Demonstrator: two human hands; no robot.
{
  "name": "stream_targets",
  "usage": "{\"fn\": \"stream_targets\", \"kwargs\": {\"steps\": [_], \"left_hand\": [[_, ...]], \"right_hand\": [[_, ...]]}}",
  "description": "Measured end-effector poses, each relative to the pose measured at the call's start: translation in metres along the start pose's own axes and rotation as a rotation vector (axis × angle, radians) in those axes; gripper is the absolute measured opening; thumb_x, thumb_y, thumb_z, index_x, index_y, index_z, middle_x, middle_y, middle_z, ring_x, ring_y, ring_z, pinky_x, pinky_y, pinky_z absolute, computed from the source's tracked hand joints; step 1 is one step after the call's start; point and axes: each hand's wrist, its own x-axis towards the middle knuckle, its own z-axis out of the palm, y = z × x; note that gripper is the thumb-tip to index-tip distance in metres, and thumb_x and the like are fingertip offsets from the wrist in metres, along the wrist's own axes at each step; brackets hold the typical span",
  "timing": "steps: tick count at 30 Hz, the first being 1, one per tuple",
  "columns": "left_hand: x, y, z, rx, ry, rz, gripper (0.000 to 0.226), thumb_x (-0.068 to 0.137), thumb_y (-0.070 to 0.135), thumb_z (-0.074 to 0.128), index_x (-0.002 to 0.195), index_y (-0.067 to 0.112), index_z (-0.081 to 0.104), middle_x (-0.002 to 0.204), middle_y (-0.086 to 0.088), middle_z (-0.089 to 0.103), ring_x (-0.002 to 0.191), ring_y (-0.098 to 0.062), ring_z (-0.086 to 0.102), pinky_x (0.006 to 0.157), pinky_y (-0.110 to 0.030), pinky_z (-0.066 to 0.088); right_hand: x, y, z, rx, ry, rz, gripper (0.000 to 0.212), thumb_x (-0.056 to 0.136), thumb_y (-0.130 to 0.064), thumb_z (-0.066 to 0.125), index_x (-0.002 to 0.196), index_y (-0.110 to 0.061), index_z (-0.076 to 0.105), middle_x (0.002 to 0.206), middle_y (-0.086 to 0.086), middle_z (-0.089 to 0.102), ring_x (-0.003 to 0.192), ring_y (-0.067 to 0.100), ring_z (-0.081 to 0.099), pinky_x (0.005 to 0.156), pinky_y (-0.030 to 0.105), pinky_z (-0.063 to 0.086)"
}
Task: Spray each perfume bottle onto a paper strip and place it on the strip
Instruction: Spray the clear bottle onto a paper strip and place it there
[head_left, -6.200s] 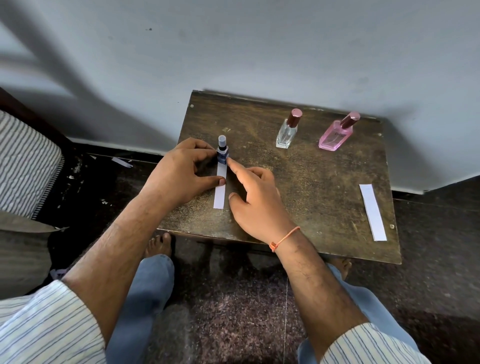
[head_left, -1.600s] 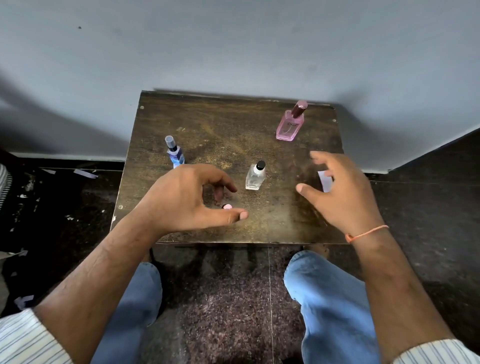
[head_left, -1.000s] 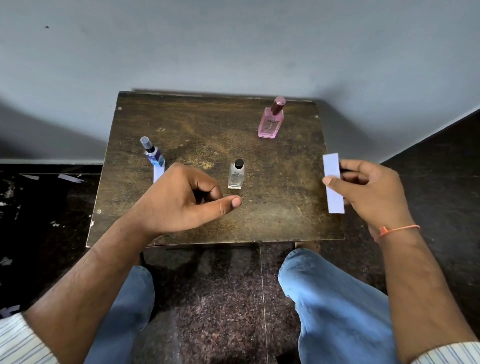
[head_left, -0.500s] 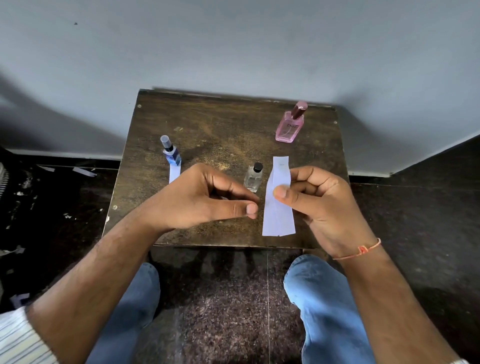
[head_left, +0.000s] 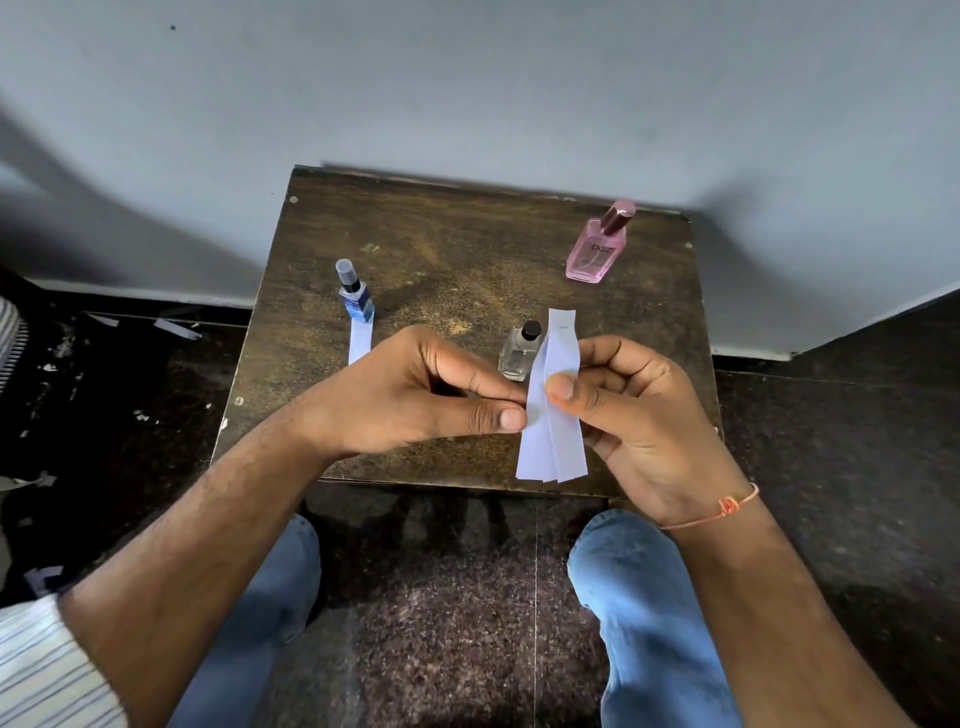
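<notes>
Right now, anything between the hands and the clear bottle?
Only the paper strips, pinched by both hands, left hand and right hand. They partly overlap the clear bottle behind them. Nothing else on the table blocks it.

Matt paper strips (head_left: 553, 415), glossy glass bottle (head_left: 519, 353), worn wooden table (head_left: 467, 260).

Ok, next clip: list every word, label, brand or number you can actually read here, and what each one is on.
"DGZ", as best it reads: dark letters on the front of the pink bottle, slightly soft.
Blue bottle: patterned label, no letters legible.
Clear bottle: no text visible.
Paper strips pinched by the left hand and right hand: one tiny grey mark near the top, too small to read.
</notes>
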Motion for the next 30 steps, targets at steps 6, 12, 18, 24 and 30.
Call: {"fn": "stream_targets", "kwargs": {"steps": [6, 12, 18, 24, 30], "left_hand": [[0.000, 0.001, 0.002, 0.014, 0.023, 0.020, 0.030, 0.095, 0.012, 0.075, 0.121, -0.002, 0.078, 0.118, -0.016, 0.082, 0.110, -0.037, 0.079, 0.099, -0.050, 0.064], [0.000, 0.002, 0.001, 0.075, -0.009, 0.013, 0.026, 0.102, 0.024, 0.075, 0.119, 0.005, 0.082, 0.106, -0.035, 0.078, 0.087, -0.057, 0.072, 0.082, -0.067, 0.062], [-0.001, 0.005, -0.001, 0.099, 0.054, 0.032, 0.017, 0.096, 0.020, 0.080, 0.110, 0.012, 0.085, 0.094, -0.026, 0.081, 0.076, -0.058, 0.067, 0.064, -0.064, 0.055], [-0.002, 0.009, 0.001, 0.081, 0.163, 0.016, 0.017, 0.083, 0.022, 0.087, 0.095, 0.010, 0.087, 0.087, -0.015, 0.084, 0.073, -0.054, 0.069, 0.061, -0.060, 0.057], [-0.003, 0.010, -0.002, 0.095, 0.194, 0.003, 0.014, 0.078, 0.023, 0.089, 0.087, 0.012, 0.086, 0.079, -0.014, 0.081, 0.065, -0.024, 0.068, 0.063, -0.033, 0.054]], "right_hand": [[-0.002, -0.001, 0.000, 0.091, -0.035, 0.007, 0.025, 0.057, -0.019, 0.088, 0.081, -0.024, 0.084, 0.082, 0.003, 0.082, 0.075, 0.015, 0.079, 0.071, 0.031, 0.067], [0.000, 0.000, 0.001, 0.051, -0.020, -0.027, 0.030, 0.058, -0.020, 0.088, 0.088, -0.023, 0.084, 0.085, 0.006, 0.083, 0.077, 0.017, 0.080, 0.073, 0.039, 0.067], [-0.001, 0.001, 0.004, -0.046, -0.023, -0.081, 0.043, 0.071, -0.013, 0.081, 0.113, -0.014, 0.073, 0.088, 0.001, 0.083, 0.083, 0.016, 0.079, 0.074, 0.038, 0.064], [-0.001, 0.001, 0.002, -0.051, -0.023, -0.084, 0.047, 0.069, -0.015, 0.084, 0.115, -0.012, 0.074, 0.094, 0.004, 0.083, 0.089, 0.017, 0.079, 0.075, 0.035, 0.066], [-0.001, 0.004, 0.000, -0.064, -0.005, -0.092, 0.042, 0.066, -0.021, 0.090, 0.107, -0.019, 0.082, 0.087, 0.005, 0.080, 0.083, 0.018, 0.075, 0.080, 0.041, 0.056]]}}
